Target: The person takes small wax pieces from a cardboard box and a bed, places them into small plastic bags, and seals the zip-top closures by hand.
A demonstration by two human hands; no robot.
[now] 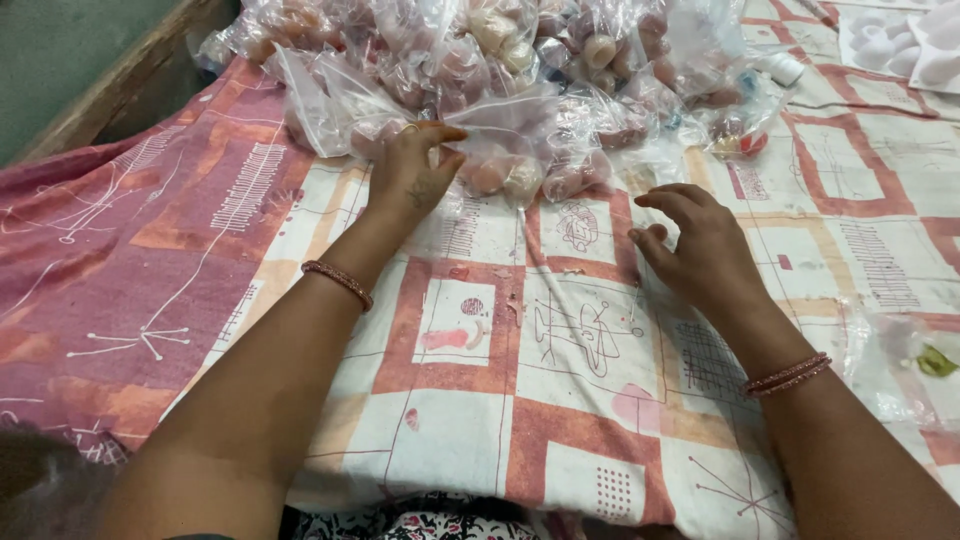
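- Overhead, the view looks down on a worktop covered by a patterned cloth, white squares framed in rust-red bands, with small line drawings and pink shapes.
- On the left side the cloth turns to a mauve panel with thin white line patterns.
- Beyond the top left corner lies a grey-green floor edged by a wooden strip.
- Across the far edge sits a heap of clear plastic bags, each holding small rounded pink and cream pieces.
- The left hand pinches the edge of one clear bag at the front of the heap, fingers closed on the plastic.
- The right hand hovers over the cloth just beside the heap, fingers curled loosely, holding nothing.
- Both wrists wear thin reddish bangles.
- At the far right edge lies another clear bag with something green inside.
- White moulded trays rest in the top right corner.
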